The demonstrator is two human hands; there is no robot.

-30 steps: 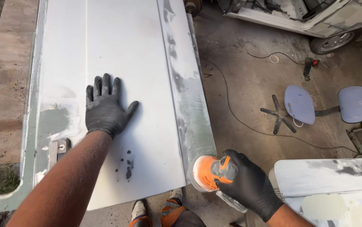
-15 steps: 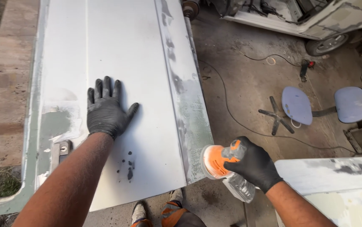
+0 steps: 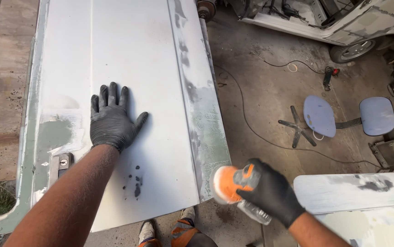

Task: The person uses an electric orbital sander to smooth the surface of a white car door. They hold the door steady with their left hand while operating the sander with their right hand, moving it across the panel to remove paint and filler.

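A long white car body panel lies flat in front of me, with grey-green sanded patches along its right edge and near its left edge. My left hand, in a black glove, rests flat on the panel with fingers spread. My right hand, also gloved, grips an orange and grey hand sander just off the panel's lower right corner. The sander's round orange pad faces left toward the panel edge.
A tipped-over blue office chair lies on the concrete floor to the right. A black cable snakes across the floor. Another white panel sits at the lower right, a stripped car body at the top right. My shoes show below.
My right hand has carried the sander a little to the right and up, away from the panel's lower corner. My left hand has stayed flat on the panel.
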